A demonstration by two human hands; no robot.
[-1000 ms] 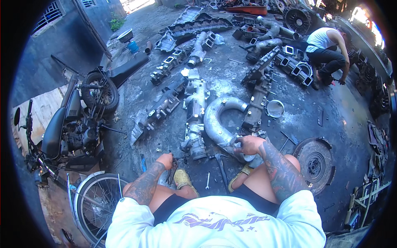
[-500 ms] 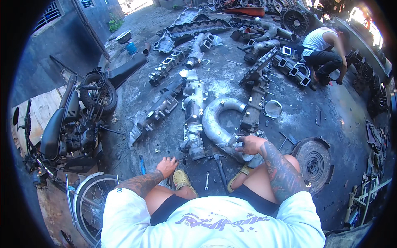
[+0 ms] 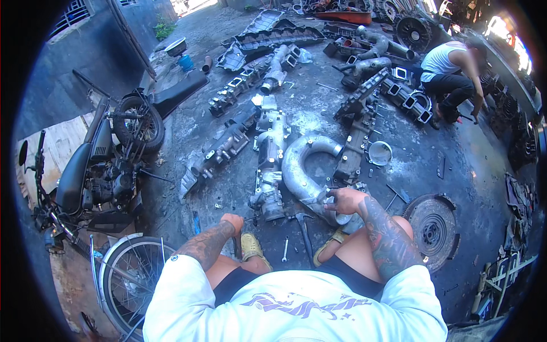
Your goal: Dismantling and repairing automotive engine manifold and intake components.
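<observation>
White shirt [image 3: 307, 308]: purple printed motif.
Metal pipe [image 3: 293, 168]: silvery, U-shaped.
Right hand [image 3: 348, 200]: at pipe; grip indeterminate.
Left hand [image 3: 232, 222]: grip fisted, contents unclear.

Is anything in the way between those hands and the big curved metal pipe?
For the left hand, yes: the near end of the long metal casting and the hammer lie between it and the curved pipe. For the right hand, nothing visible: it is right at the pipe's near end.
</observation>
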